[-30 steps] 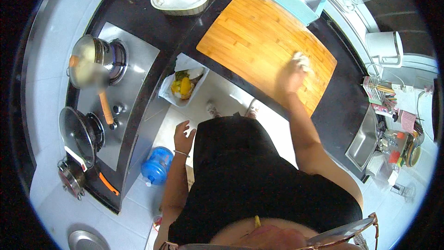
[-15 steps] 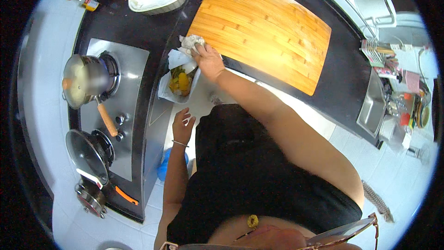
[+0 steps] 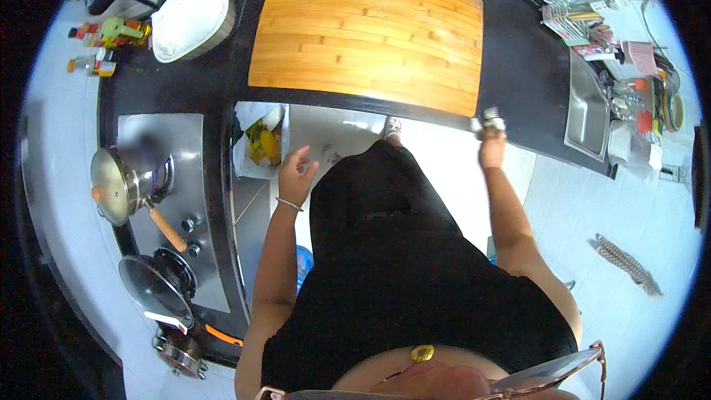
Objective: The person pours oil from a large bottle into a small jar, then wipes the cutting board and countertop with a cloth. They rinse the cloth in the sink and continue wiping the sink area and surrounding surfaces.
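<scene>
My right hand (image 3: 492, 148) is closed around a crumpled whitish cloth (image 3: 489, 118), held at the counter's front edge just off the near right corner of a large wooden cutting board (image 3: 366, 37). The cloth looks slightly smeared by motion. Over the floor to the left, my left hand (image 3: 298, 174) hangs empty with its fingers apart and curved. It is close to a white lined waste bin (image 3: 255, 171) with yellow and green scraps inside, which stands against the left counter.
On the left hob (image 3: 211, 207) stand a lidded pot (image 3: 115, 185) and a glass-lidded pan (image 3: 152, 285). A white-topped tub (image 3: 192, 18) and several bottles (image 3: 111, 33) sit at the back left. At right is a steel sink (image 3: 587, 111) beside a dish rack (image 3: 566, 26).
My right hand has swung from beside the bin to the board's right corner, carrying the cloth. My left hand stays low and open. The whole view has shifted.
</scene>
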Demonstrator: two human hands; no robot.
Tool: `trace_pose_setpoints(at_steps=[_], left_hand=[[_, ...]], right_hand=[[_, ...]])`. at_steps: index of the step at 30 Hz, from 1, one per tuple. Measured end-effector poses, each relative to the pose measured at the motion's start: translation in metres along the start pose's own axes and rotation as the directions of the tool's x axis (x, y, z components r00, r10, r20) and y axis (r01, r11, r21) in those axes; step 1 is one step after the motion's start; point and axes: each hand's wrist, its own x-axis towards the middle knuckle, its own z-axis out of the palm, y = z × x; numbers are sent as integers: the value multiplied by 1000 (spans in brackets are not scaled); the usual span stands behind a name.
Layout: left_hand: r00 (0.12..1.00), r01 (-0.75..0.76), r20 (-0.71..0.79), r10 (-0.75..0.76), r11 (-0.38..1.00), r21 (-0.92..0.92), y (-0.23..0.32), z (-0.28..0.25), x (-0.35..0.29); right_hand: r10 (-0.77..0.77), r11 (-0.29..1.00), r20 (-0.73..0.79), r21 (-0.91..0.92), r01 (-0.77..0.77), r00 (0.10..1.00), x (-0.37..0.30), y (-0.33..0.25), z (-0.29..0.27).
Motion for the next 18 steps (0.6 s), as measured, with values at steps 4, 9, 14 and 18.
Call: trace_pose_setpoints(at_steps=[4,9,14,18], left_hand=[[992,-99,80,96,995,29,17,22,24],[994,-107,45,101,980,165,55,50,31],[986,-164,0,167,970,178,70,110,35],[984,-171,-32,173,982,75,116,185,31]], right_hand=[[443,781,-243,576,-239,863,30,107,1],[-224,969,-159,-137,203,962,11,-17,31],[-328,938,-133,73,339,935,31,2,-7],[-198,979,-246,6,206,949,62,102,-21]])
